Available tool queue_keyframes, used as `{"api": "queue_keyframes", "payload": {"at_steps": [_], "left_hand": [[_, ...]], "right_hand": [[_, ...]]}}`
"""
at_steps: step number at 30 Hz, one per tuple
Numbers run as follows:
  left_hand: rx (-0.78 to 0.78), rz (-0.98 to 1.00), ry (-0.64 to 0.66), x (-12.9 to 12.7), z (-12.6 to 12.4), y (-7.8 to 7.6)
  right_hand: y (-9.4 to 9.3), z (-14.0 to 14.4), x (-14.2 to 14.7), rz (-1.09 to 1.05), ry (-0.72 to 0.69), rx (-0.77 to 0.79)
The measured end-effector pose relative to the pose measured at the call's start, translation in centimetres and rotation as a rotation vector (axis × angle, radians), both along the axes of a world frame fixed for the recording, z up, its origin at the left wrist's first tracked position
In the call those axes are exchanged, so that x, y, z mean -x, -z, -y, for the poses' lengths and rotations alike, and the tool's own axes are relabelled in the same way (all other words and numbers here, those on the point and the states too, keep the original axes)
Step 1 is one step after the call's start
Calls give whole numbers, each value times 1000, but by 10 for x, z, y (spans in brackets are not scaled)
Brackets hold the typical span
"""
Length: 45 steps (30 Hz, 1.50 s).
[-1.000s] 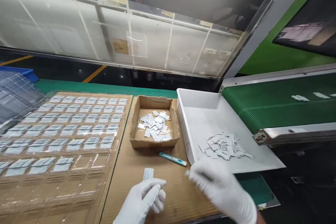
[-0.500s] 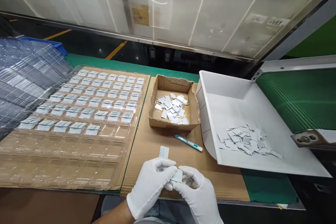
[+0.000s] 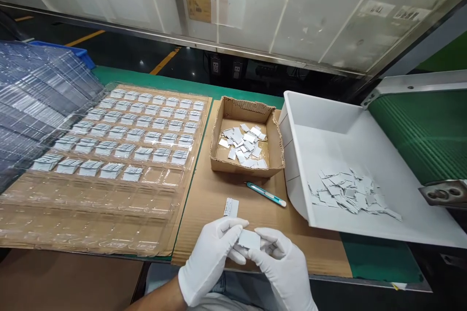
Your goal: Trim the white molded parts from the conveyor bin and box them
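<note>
Between my two white-gloved hands is a small pale square piece (image 3: 249, 239). My left hand (image 3: 215, 248) pinches its left edge, and the fingers of my right hand (image 3: 279, 257) close on its right side. Whether it is a single piece or a few stacked together I cannot tell. Just beyond my left fingertips, a short stack of similar pieces (image 3: 231, 207) lies on the cardboard sheet (image 3: 204, 204). A teal utility knife (image 3: 266, 194) rests on the cardboard, past my right hand.
A cardboard box (image 3: 248, 171) with loose pale pieces stands ahead. To its right, a white bin (image 3: 321, 136) holds a heap of them beside a green conveyor belt (image 3: 426, 126). On the left, a clear compartment tray (image 3: 120, 194) carries rows of stacked pieces, near piled clear trays (image 3: 40, 92).
The square piece now shows more of its flat face between my fingers, and my hands are slightly farther apart. The whole view has shifted a little.
</note>
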<state>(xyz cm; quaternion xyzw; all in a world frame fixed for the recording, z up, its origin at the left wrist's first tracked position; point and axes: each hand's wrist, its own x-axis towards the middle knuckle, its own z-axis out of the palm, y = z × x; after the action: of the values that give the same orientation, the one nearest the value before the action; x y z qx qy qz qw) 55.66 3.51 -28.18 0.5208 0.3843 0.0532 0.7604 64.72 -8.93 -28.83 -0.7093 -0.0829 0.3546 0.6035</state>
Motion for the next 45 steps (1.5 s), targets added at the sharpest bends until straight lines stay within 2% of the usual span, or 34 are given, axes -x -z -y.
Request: {"api": "queue_keyframes", "payload": {"at_steps": [6,12,22,30,38,45], "left_hand": [[115,-14,-3,0,2,10],[137,-35,-24,-2,1,12],[172,-35,-42,-3,0,17],[165,-52,-33,-6,-2,13],[162,-87,-44,-7,-3,11],[82,-184,2,-8,0,6]], "right_hand": [[3,-1,-4,-49,29,64],[-3,-5,-6,-125,9,86],[12,-4,-8,-119,-38,67],[10,-5,-8,-45,-75,128],[7,-5,-8,-16,-90,115],[12,-11,-4,-28,-120,70]]}}
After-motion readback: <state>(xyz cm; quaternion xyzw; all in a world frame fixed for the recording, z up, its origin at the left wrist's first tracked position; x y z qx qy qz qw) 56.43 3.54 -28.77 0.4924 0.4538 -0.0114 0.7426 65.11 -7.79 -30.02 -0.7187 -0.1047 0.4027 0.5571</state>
